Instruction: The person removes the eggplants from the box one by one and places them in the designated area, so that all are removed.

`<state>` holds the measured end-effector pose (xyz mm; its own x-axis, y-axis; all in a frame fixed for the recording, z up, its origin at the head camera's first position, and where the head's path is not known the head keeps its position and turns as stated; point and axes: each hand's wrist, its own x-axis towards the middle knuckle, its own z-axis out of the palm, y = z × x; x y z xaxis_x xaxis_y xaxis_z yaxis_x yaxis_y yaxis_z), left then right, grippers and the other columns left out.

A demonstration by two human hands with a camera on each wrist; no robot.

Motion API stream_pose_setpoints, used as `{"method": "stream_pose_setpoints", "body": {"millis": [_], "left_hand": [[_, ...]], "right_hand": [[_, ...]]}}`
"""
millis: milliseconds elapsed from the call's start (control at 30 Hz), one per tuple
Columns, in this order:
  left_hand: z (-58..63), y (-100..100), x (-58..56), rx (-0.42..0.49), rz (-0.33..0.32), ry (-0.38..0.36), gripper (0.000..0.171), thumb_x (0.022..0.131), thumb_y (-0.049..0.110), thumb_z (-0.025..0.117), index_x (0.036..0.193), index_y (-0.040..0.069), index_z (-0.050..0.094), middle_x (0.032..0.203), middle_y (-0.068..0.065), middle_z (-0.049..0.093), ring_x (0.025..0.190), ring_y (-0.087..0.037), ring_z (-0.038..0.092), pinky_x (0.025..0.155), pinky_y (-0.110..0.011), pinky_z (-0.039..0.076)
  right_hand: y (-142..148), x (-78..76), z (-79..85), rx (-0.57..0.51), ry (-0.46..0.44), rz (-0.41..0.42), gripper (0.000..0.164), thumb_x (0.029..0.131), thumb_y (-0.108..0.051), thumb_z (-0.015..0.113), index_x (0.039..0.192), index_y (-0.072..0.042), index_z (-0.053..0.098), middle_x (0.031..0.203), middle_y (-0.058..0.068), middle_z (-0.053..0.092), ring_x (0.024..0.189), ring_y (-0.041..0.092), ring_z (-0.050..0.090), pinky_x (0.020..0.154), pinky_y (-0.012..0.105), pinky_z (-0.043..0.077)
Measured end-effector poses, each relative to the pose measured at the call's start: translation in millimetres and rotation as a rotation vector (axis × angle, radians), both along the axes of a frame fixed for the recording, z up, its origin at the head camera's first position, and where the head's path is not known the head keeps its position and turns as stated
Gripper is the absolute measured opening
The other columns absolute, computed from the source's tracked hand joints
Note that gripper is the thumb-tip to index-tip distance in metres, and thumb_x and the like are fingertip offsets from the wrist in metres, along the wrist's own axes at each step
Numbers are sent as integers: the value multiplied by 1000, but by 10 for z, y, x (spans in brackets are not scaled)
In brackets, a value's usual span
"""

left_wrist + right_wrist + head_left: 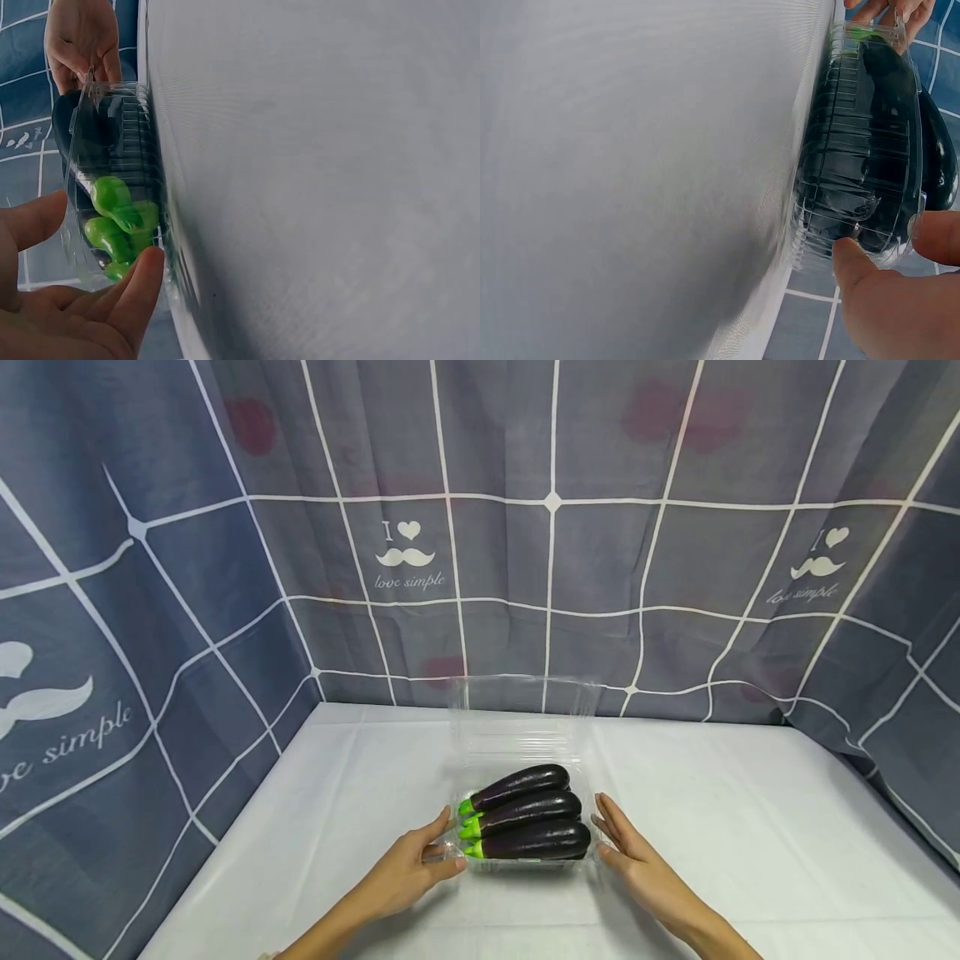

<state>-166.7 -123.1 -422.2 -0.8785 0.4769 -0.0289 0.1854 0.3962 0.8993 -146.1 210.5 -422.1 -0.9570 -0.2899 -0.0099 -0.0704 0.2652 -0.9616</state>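
Three glossy dark eggplants (528, 814) with bright green stem ends lie side by side in a clear plastic clamshell box (517, 863). Its hinged lid (525, 718) stands raised at the back. At the box's left end, my left hand (405, 872) has thumb and fingers spread, touching the corner near the stems (112, 232). Fairly straight fingers of my right hand (637, 864) touch the right end. The right wrist view shows a fingertip (847, 251) against the ribbed outer wall (840, 172) and the thumb (934, 236) by the rim.
The box rests on a white cloth-covered table (360, 777). Grey-blue curtain (495, 552) with white grid lines and printed moustaches hangs behind the table and along both sides.
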Motion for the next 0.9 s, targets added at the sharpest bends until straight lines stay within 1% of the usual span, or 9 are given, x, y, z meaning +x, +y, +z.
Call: {"method": "stream_pose_setpoints", "body": {"millis": [167, 367, 600, 700, 800, 900], "left_hand": [[-21, -25, 5, -2, 2, 1, 84, 98, 35, 62, 152, -10, 17, 149, -30, 36, 125, -50, 48, 99, -55, 41], [-35, -47, 12, 1, 2, 1, 83, 98, 34, 62, 153, -9, 16, 149, -30, 36, 125, -48, 48, 98, -53, 43], [-30, 27, 2, 36, -30, -13, 82, 99, 32, 61, 153, -9, 15, 151, -29, 34, 127, -47, 47, 99, -51, 43], [-25, 22, -5, 29, -23, -10, 82, 99, 33, 62, 153, -8, 15, 151, -28, 35, 127, -46, 47, 99, -52, 43], [-15, -14, -12, 18, -4, -8, 83, 98, 32, 62, 153, -8, 16, 150, -27, 36, 127, -47, 47, 100, -55, 41], [-10, -20, -18, 25, 4, -16, 84, 97, 32, 64, 153, -8, 16, 150, -26, 37, 128, -46, 46, 101, -55, 40]], "right_hand": [[-26, -2, 0, -4, -9, -1, 69, 103, -5, 43, 158, -4, 2, 163, 20, 5, 147, 38, 10, 112, 53, 13], [-37, -6, -14, -10, -20, -5, 68, 103, -5, 43, 158, -5, 3, 163, 20, 6, 147, 38, 11, 113, 56, 12], [50, 19, 7, 15, -24, -14, 70, 103, -7, 44, 158, -5, 1, 163, 19, 1, 146, 41, 11, 112, 60, 13], [56, 9, 6, 16, -32, -8, 70, 103, -8, 44, 159, -8, 1, 164, 15, 1, 147, 38, 12, 112, 57, 15], [35, -14, 4, 12, -26, 14, 70, 104, -9, 45, 159, -9, 1, 164, 15, 0, 147, 39, 12, 112, 57, 17], [32, -16, 7, 8, -23, 16, 70, 104, -10, 45, 159, -9, 2, 164, 15, -1, 146, 40, 13, 111, 56, 19]]}}
